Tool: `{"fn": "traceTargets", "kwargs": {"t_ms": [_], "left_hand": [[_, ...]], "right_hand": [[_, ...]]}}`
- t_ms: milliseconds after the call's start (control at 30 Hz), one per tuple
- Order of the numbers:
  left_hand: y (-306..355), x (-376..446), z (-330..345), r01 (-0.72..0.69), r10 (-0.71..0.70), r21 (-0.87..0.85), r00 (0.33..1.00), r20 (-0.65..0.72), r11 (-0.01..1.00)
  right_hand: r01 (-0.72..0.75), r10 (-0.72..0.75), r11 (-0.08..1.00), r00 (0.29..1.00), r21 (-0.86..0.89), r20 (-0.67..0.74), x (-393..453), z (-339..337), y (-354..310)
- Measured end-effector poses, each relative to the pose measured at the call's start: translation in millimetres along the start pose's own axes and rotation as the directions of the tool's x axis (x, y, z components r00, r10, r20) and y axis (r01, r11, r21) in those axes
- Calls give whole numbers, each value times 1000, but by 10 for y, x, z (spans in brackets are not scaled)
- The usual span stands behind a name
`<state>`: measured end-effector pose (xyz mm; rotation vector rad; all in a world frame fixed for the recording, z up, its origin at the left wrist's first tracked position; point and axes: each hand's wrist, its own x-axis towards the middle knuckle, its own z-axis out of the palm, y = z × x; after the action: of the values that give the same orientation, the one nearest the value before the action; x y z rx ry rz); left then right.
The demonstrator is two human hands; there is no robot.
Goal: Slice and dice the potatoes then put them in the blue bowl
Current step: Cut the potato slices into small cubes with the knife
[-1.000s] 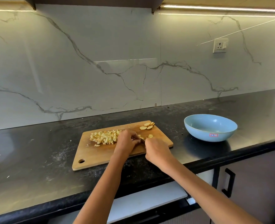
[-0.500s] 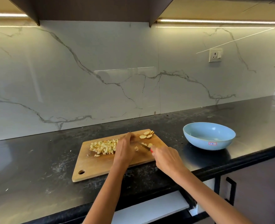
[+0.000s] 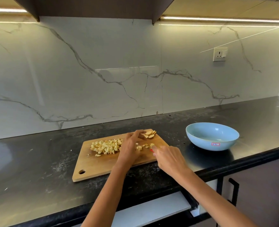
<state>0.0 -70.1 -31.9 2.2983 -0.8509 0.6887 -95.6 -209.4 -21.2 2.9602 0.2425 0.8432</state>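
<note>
two hands work over the board (image 3: 102, 164) on the dark surface (image 3: 37, 169). left hand (image 3: 129, 147) reaches to the slices (image 3: 149, 134) at the far corner, fingers (image 3: 138, 133) touching them. right hand (image 3: 169, 158) grips the knife (image 3: 146, 148), blade among a few cut bits. diced pile (image 3: 106, 146) lies left of the hands. bowl (image 3: 212, 136) stands well right.
</note>
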Motion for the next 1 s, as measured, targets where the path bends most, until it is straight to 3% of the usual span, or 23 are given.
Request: {"fn": "traceTargets", "kwargs": {"t_ms": [100,200,333,400,500,600,733,1000], "left_hand": [[66,-22,-10,-69,72,-51,995,68,996],[114,-34,-33,-53,41,80,988,149,995],[130,-46,-38,-58,57,17,996,68,998],[141,-51,-36,-78,81,-32,992,97,996],[142,-47,-42,-18,1,118,990,144,993],[118,-31,-70,156,-177,223,981,80,962],[65,-15,-111,299,-293,201,954,-56,933],[86,-2,-95,297,-288,76,951,-111,952]], "right_hand": [[-5,5,1000,1000,-15,-4,-4,3,14],[4,-4,1000,1000,-31,1,-14,15,17],[-7,7,1000,1000,-27,-3,-21,39,49],[-11,11,1000,1000,-16,-9,-22,40,59],[-4,4,1000,1000,3,-13,-21,37,61],[-8,9,1000,1000,29,-28,-31,18,75],[-33,35,996,999,83,-25,-78,17,99],[-79,84,988,996,130,-34,-129,-34,231]]}}
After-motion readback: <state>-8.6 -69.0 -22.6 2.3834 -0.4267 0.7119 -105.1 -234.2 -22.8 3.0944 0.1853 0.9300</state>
